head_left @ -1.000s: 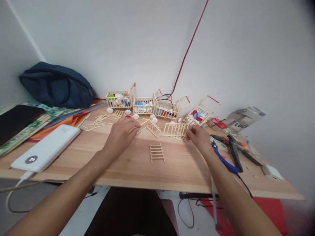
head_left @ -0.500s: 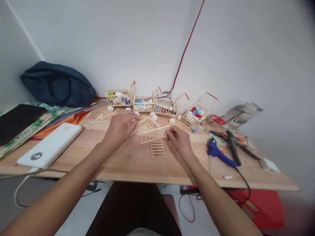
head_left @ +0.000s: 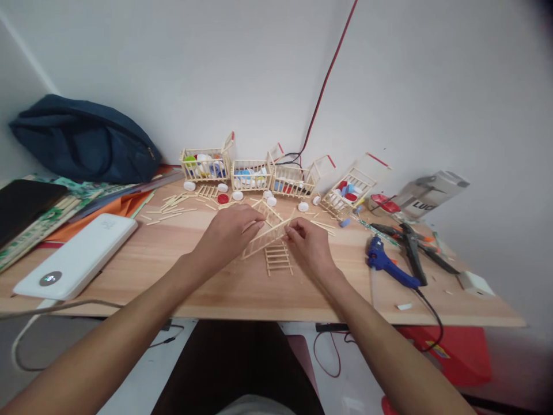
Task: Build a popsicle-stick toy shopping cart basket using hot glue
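Observation:
A slatted frame of thin wooden sticks (head_left: 264, 240) is held tilted above the tabletop between my two hands. My right hand (head_left: 311, 242) pinches its right end between thumb and fingertips. At its upper left side my left hand (head_left: 228, 231) has thumb and forefinger drawn together on the frame; the exact contact is partly hidden. Just behind leans another stick panel (head_left: 272, 215), partly covered by the held frame. Flat on the wood below lies a small ladder-shaped stick piece (head_left: 279, 266).
Several miniature stick carts (head_left: 205, 164) with white wheels line the wall, filled with coloured caps. Loose sticks (head_left: 173, 208) lie left. A blue glue gun (head_left: 391, 268) and pliers (head_left: 410, 253) lie right. A white power bank (head_left: 78, 253) and blue bag (head_left: 86, 138) occupy the left.
My left hand has moved right and slightly down, onto the stick frame, and the frame is tilted more steeply. My right hand keeps its pinch. The view has shifted slightly.

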{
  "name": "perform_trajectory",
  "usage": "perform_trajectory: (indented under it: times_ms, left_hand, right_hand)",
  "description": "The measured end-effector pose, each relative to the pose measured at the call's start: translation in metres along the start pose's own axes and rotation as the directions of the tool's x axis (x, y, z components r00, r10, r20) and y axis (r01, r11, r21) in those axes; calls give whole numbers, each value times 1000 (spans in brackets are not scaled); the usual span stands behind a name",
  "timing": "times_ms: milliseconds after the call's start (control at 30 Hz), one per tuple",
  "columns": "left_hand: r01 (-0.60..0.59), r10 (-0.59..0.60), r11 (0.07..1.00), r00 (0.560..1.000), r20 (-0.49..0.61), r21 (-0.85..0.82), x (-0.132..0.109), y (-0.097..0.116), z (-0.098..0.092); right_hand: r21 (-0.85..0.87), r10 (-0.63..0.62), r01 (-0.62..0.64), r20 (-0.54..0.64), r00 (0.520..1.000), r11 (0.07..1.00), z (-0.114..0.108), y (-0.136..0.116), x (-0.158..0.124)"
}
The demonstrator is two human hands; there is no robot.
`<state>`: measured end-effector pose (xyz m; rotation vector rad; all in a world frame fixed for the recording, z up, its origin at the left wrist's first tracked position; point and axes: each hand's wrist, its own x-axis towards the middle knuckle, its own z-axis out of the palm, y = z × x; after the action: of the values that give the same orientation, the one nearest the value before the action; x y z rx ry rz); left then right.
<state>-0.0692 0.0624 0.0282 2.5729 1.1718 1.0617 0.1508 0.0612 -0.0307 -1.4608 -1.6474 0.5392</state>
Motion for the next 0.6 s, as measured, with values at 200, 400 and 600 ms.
perform_trajectory:
  times_ms: [200,400,600]
  left_hand:
    - [-57,61,995,997,-42,82,25,-7,1]
    - [-80,77,987,997,30,136,52,-11,14]
    - [-158,152,985,985,82,73,60,-16,23]
  right_hand:
    - [-87,-71,68,-26,997,994,3,2,-4]
    - [-68,-74,74,-7,997,995,2,2,-2]
    - [-35,-38,38,14,999,999,4,2,1]
